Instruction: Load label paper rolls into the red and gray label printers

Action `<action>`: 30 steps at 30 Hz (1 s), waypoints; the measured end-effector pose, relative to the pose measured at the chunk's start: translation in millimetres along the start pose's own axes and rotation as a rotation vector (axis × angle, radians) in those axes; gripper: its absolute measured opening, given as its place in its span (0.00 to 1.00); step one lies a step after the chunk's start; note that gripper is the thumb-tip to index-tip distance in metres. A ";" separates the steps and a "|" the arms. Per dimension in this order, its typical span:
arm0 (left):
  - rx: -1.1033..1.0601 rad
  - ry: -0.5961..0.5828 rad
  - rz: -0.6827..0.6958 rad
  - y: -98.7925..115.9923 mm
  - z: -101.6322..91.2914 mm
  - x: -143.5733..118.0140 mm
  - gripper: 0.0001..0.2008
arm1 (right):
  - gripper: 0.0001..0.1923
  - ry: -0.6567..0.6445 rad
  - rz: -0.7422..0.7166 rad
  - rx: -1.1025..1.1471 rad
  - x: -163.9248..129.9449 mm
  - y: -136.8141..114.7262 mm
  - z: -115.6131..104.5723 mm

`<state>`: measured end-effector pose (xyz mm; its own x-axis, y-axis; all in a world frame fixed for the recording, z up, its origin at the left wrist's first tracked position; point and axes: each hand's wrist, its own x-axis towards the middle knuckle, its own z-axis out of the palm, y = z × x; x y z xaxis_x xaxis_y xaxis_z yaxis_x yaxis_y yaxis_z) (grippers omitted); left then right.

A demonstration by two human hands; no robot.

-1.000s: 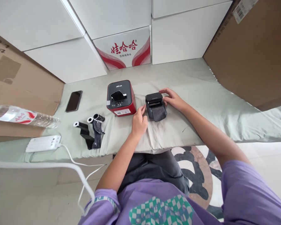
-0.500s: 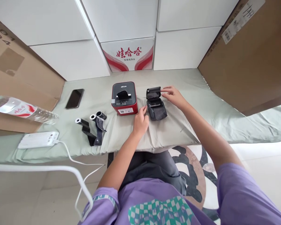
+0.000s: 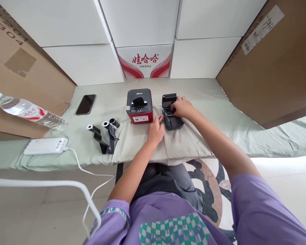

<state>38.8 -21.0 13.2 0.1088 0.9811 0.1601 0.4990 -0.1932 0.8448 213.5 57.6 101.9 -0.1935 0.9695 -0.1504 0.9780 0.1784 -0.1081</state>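
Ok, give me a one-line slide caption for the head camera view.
Right hand reaches into an open small black printer while the left hand steadies its side, beside a red printer on a cloth-covered table.

On the table (image 3: 219, 102) before me, my small printer (image 3: 171, 117) sits right of the boxy printer (image 3: 139, 109); rolls (image 3: 105, 134) and phone (image 3: 86, 104) lie left, power strip (image 3: 45, 146) near the left front edge.

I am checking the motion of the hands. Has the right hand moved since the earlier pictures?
Yes. The right hand has moved left, from beside the black printer's lid to over its open compartment, nearer the red printer.
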 end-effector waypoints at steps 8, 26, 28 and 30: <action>0.016 -0.003 -0.027 1.5 0.4 0.8 0.25 | 0.19 -0.013 -0.084 0.091 5.5 21.2 7.9; -0.012 0.004 -0.037 -0.1 -0.1 3.4 0.25 | 0.19 -0.054 -0.101 0.139 2.3 26.1 -22.2; -0.019 0.007 -0.027 0.4 -0.4 3.3 0.25 | 0.15 0.048 -0.137 0.313 -6.2 34.8 -32.6; -0.021 0.007 -0.039 -1.1 0.6 2.9 0.25 | 0.16 0.104 -0.175 0.546 -20.1 28.8 -43.5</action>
<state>39.1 -17.9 12.4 0.0837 0.9879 0.1308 0.4848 -0.1550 0.8608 248.9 50.6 144.6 -0.3133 0.9496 0.0096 0.7445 0.2519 -0.6182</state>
